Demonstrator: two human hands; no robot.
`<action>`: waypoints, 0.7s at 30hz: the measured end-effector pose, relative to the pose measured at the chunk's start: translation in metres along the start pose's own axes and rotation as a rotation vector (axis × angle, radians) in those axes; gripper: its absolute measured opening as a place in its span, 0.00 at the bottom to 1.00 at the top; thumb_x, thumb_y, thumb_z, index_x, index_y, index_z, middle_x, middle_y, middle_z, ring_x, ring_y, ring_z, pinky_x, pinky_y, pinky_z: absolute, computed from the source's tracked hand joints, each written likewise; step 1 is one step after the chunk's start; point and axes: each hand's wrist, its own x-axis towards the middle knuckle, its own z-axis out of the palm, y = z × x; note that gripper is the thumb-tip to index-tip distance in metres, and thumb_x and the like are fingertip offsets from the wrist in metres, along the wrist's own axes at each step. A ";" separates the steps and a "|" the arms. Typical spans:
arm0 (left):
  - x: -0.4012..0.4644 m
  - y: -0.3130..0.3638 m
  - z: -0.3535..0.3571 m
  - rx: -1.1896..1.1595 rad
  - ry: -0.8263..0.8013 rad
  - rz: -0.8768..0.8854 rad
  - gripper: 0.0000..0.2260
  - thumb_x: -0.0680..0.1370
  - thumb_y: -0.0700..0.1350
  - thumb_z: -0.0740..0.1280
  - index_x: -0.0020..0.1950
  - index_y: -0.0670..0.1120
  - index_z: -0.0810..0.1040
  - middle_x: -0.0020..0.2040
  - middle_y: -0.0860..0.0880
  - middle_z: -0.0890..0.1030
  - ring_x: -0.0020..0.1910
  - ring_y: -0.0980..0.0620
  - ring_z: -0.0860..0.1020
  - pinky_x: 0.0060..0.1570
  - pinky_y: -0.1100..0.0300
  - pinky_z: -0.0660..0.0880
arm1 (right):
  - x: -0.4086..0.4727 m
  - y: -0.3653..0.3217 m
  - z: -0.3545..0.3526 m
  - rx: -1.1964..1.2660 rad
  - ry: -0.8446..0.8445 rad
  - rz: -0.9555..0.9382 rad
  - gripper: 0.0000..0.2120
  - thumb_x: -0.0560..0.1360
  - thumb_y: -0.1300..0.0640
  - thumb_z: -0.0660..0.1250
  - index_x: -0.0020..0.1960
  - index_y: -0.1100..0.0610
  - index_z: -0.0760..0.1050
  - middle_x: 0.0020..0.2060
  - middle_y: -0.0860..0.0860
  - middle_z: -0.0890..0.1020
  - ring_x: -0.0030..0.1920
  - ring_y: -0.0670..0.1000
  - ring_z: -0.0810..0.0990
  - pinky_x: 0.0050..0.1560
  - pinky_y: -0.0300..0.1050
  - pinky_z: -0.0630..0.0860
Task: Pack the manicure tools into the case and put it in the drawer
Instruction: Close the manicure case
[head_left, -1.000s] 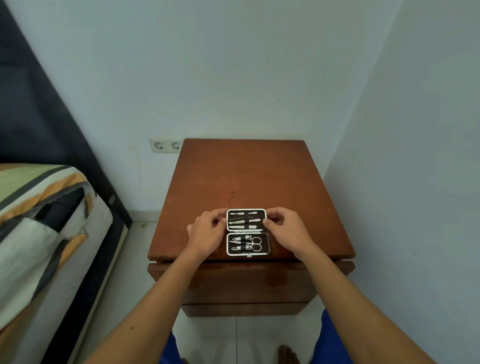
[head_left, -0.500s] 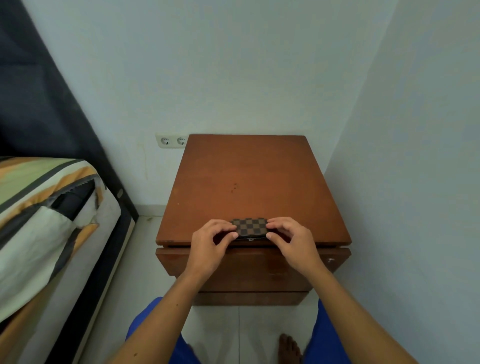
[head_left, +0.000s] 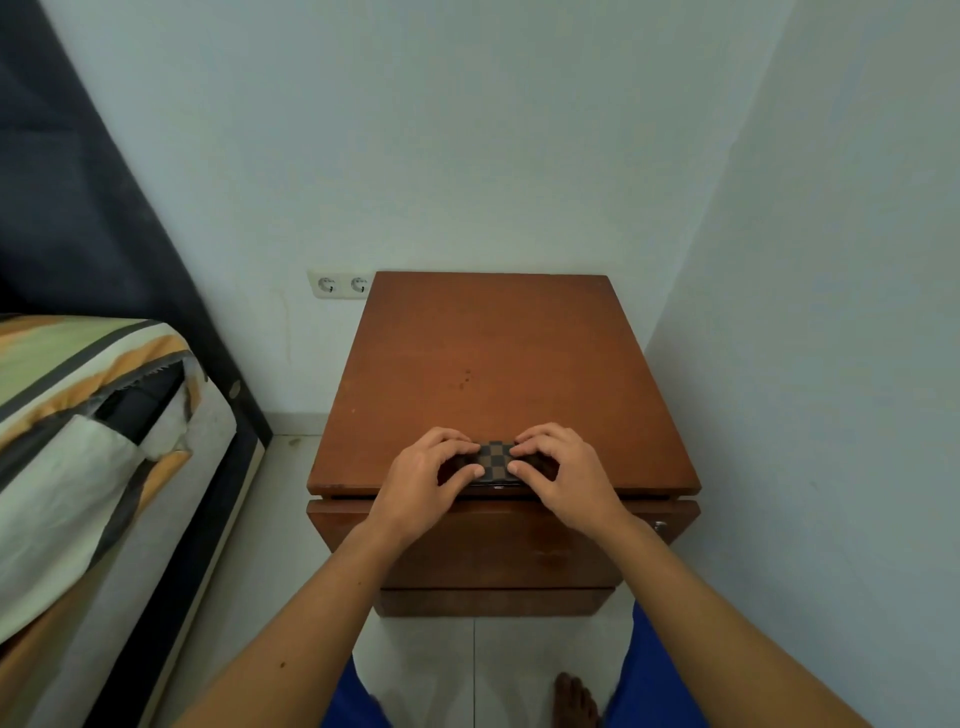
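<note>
A small checkered brown manicure case (head_left: 495, 460) lies closed near the front edge of a brown wooden nightstand (head_left: 493, 353). My left hand (head_left: 423, 480) presses on its left end and my right hand (head_left: 566, 475) on its right end, fingertips and thumbs on the lid. The tools are hidden inside. Below the top, the drawer front (head_left: 498, 540) is shut.
The nightstand stands in a corner, with a pale wall (head_left: 805, 364) close on the right. A double wall socket (head_left: 340, 284) is behind its left edge. A bed with a striped cover (head_left: 88, 431) lies to the left, across a narrow strip of tiled floor (head_left: 270, 519).
The case lay open with the tools showing; its lid has been folded shut. Both hands now press on the closed case.
</note>
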 end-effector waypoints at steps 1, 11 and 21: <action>-0.001 -0.002 0.001 0.000 -0.002 0.013 0.15 0.80 0.53 0.73 0.65 0.50 0.84 0.60 0.58 0.79 0.58 0.60 0.79 0.61 0.60 0.78 | -0.001 0.002 0.001 -0.016 -0.001 -0.015 0.09 0.79 0.49 0.72 0.56 0.52 0.85 0.57 0.43 0.80 0.59 0.44 0.76 0.61 0.38 0.71; -0.005 -0.008 0.006 0.069 -0.007 0.077 0.14 0.83 0.51 0.70 0.66 0.48 0.83 0.62 0.53 0.82 0.64 0.55 0.80 0.62 0.55 0.80 | -0.002 0.007 0.010 -0.100 -0.011 -0.079 0.07 0.81 0.51 0.70 0.51 0.54 0.82 0.55 0.46 0.78 0.57 0.48 0.73 0.60 0.40 0.71; -0.041 -0.023 -0.020 0.195 0.241 -0.104 0.18 0.81 0.61 0.68 0.63 0.50 0.81 0.63 0.51 0.80 0.68 0.53 0.73 0.69 0.51 0.72 | -0.041 0.021 -0.016 -0.179 0.168 0.025 0.15 0.79 0.47 0.70 0.64 0.51 0.79 0.62 0.47 0.76 0.67 0.49 0.71 0.68 0.50 0.73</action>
